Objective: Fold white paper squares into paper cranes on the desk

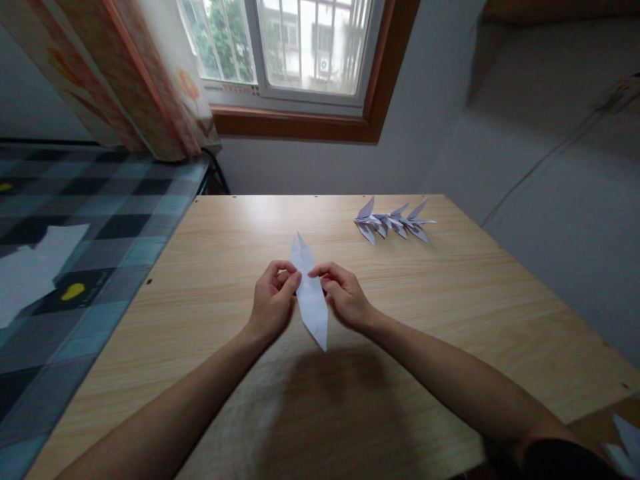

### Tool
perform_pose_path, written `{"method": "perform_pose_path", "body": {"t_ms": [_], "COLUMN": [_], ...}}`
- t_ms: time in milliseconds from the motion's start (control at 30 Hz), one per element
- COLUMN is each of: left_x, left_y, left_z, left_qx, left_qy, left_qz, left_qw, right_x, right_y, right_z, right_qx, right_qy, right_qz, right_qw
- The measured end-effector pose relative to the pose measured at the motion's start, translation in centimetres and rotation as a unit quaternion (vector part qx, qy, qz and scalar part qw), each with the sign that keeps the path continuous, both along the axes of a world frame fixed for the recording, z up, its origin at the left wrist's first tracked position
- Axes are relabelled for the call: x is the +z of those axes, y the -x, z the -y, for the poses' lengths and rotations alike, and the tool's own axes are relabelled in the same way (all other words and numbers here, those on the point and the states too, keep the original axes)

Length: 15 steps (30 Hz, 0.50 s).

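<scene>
A folded white paper piece (313, 308), long and narrow, is held up over the wooden table (225, 233). Its upper end splits into two points, and the lower end tapers to one. My left hand (274, 295) is closed, pinching the paper's left edge between thumb and curled fingers. On the opposite edge, my right hand (345, 293) grips it, index finger laid against the paper's face and thumb below. The fingers behind the sheet are partly hidden.
Several folded paper pieces (395, 221), joined in a leafy row, lie at the table's back right. White sheets (30, 270) rest on the checkered cloth (125, 200) at left. A window (310, 47) and curtain (150, 73) are behind. More white paper (625, 437) shows at bottom right.
</scene>
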<state>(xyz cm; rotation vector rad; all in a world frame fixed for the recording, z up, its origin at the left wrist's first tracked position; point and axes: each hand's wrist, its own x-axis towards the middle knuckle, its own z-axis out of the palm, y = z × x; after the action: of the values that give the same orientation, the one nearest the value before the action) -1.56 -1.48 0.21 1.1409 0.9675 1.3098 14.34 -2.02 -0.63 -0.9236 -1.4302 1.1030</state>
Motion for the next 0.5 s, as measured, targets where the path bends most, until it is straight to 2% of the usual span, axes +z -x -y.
{"method": "perform_pose_path", "body": {"t_ms": [233,500], "left_x": [-0.08,0.20], "left_y": [0.21,0.31], "left_z": [0.19,0.20], "left_qx": [-0.037,-0.041], "left_qy": [0.002,-0.018], "left_qz": [0.021,0.008], "left_qw": [0.999,0.999], "right_x": [-0.55,-0.80], "right_y": [-0.20,-0.42], "right_z": [-0.62,-0.66], "right_qx": [-0.040,-0.010], "right_qy": [0.008,0.008], "right_qz": [-0.038,-0.069], "right_qw": [0.998,0.998]}}
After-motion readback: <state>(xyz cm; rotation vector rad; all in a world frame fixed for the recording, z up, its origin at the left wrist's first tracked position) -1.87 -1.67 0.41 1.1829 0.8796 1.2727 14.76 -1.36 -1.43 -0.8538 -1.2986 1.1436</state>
